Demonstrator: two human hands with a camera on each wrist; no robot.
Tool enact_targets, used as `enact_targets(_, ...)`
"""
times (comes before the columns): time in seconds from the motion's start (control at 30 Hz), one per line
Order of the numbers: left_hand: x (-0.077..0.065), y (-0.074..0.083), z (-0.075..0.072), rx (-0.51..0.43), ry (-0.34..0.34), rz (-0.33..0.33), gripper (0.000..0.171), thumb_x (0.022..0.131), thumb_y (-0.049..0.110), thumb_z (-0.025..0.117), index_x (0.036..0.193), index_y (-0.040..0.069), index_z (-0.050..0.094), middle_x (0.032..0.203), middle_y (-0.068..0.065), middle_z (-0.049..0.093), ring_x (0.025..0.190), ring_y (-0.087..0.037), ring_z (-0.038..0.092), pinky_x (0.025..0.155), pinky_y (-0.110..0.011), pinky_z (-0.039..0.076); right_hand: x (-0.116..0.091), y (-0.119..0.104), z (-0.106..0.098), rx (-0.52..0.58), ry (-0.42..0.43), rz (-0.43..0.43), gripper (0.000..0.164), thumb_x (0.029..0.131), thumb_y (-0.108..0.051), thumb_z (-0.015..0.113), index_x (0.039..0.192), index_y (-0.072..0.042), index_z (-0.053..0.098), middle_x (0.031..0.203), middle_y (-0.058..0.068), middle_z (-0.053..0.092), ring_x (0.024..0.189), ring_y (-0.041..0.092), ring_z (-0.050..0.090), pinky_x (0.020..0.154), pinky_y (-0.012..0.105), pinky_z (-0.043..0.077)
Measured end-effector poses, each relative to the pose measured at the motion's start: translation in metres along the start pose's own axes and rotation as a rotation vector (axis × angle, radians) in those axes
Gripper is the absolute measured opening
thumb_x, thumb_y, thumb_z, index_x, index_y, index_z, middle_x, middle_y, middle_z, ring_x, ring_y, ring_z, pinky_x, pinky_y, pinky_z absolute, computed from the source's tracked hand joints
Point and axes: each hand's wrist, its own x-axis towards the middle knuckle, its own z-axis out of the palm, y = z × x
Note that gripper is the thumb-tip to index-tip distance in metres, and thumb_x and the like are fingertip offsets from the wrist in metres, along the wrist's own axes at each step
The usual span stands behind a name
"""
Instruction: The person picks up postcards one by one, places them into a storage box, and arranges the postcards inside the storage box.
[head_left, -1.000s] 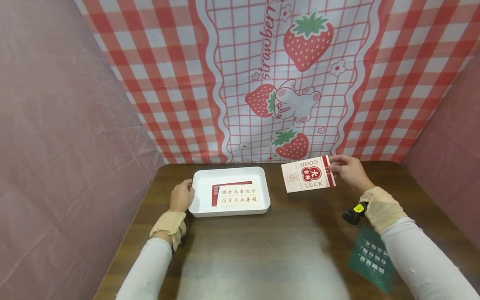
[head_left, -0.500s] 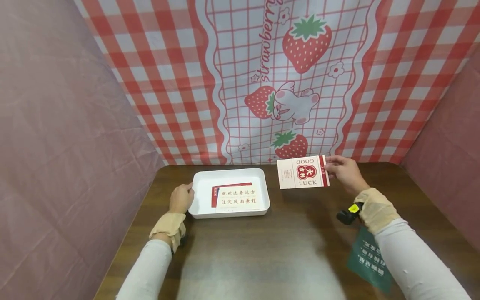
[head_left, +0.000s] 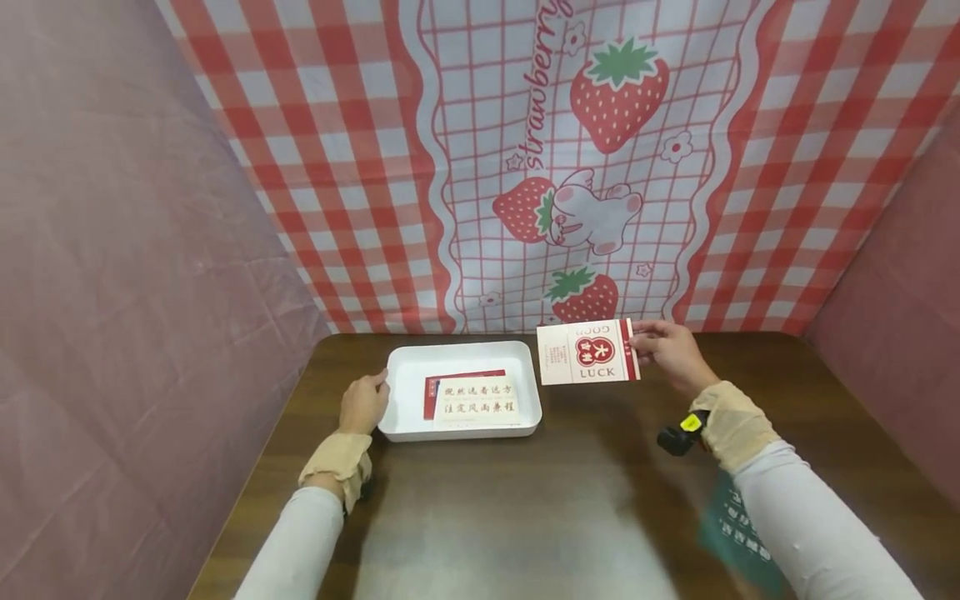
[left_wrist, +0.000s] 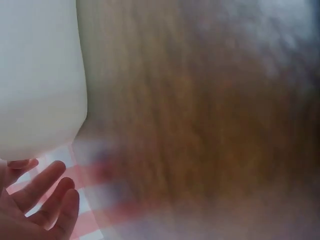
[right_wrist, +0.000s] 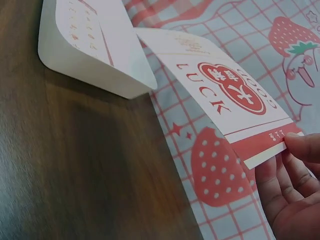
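My right hand (head_left: 671,354) pinches the edge of a cream and red card (head_left: 581,367), thumb on its face and fingers behind, as the right wrist view shows. Red print on the card reads GOOD LUCK. It is held above the table, its free end right beside the tray's right rim. A shallow white tray (head_left: 405,362) holds a cream card with Chinese writing (head_left: 480,400) lying over a red card (head_left: 430,398). At the tray's left end rests my left hand (head_left: 363,404); the left wrist view has its relaxed, spread fingers (left_wrist: 44,185) close by the tray wall.
A green card (head_left: 738,533) with white writing lies on the brown wooden table (head_left: 510,508), partly covered by the right forearm. A red checked strawberry cloth (head_left: 480,208) hangs behind the table, with pink cloth (head_left: 150,292) along both sides.
My right hand has carried the GOOD LUCK card leftward, up to the tray's right side. The left hand and the cards in the tray stay where they were.
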Motion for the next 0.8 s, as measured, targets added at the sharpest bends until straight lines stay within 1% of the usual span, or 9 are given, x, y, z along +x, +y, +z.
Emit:
enact_targets(0.1, -0.002, 0.000, -0.002, -0.013, -0.020, -0.029, 0.032, 0.084, 0.017, 0.050, 0.112, 0.013, 0.064, 0.111, -0.014, 0.064, 0.091, -0.041, 0.061, 0.076, -0.050, 0.047, 0.001, -0.001, 0.009, 0.010, -0.021, 0.018, 0.045, 0.089, -0.023, 0.054, 0.125, 0.003, 0.045, 0.083, -0.014, 0.060, 0.072, 0.003, 0.059, 0.068, 0.027, 0.054)
enact_targets(0.23, -0.002, 0.002, -0.005, -0.028, -0.058, -0.052, 0.032, 0.086, 0.019, 0.049, 0.115, 0.014, 0.063, 0.113, -0.013, 0.063, 0.091, -0.040, 0.062, 0.076, -0.049, 0.047, 0.004, -0.001, 0.020, 0.015, -0.032, 0.021, 0.044, 0.089, -0.022, 0.053, 0.124, 0.003, 0.046, 0.085, -0.011, 0.059, 0.072, 0.004, 0.059, 0.069, 0.028, 0.054)
enact_targets(0.37, -0.004, 0.004, -0.007, -0.023, -0.082, -0.078, 0.033, 0.086, 0.018, 0.049, 0.116, 0.014, 0.062, 0.114, -0.013, 0.063, 0.092, -0.040, 0.061, 0.077, -0.049, 0.047, 0.006, 0.000, 0.030, 0.042, -0.055, 0.023, 0.042, 0.089, -0.020, 0.053, 0.123, 0.004, 0.046, 0.084, -0.011, 0.060, 0.071, 0.004, 0.058, 0.068, 0.028, 0.053)
enact_targets(0.6, -0.001, 0.006, -0.007, -0.009, -0.093, -0.087, 0.034, 0.085, 0.018, 0.047, 0.114, 0.014, 0.063, 0.114, -0.011, 0.063, 0.094, -0.040, 0.061, 0.077, -0.049, 0.047, 0.009, -0.001, 0.044, 0.131, -0.074, 0.033, 0.038, 0.089, -0.012, 0.052, 0.122, 0.006, 0.046, 0.076, -0.012, 0.061, 0.065, 0.004, 0.056, 0.063, 0.027, 0.052)
enact_targets(0.7, 0.000, 0.006, -0.007, -0.009, -0.095, -0.102, 0.034, 0.085, 0.018, 0.048, 0.114, 0.015, 0.063, 0.114, -0.011, 0.063, 0.094, -0.040, 0.061, 0.077, -0.049, 0.047, 0.011, -0.002, 0.050, 0.163, -0.093, 0.033, 0.036, 0.089, -0.009, 0.052, 0.120, 0.009, 0.045, 0.074, -0.011, 0.062, 0.063, 0.004, 0.055, 0.061, 0.027, 0.051)
enact_targets(0.8, 0.000, 0.006, -0.006, -0.014, -0.092, -0.110, 0.034, 0.085, 0.019, 0.047, 0.115, 0.015, 0.062, 0.114, -0.011, 0.063, 0.094, -0.040, 0.061, 0.077, -0.049, 0.047, 0.012, -0.003, 0.057, 0.175, -0.112, 0.041, 0.036, 0.088, -0.008, 0.052, 0.119, 0.010, 0.044, 0.076, -0.007, 0.062, 0.064, 0.005, 0.056, 0.060, 0.025, 0.051)
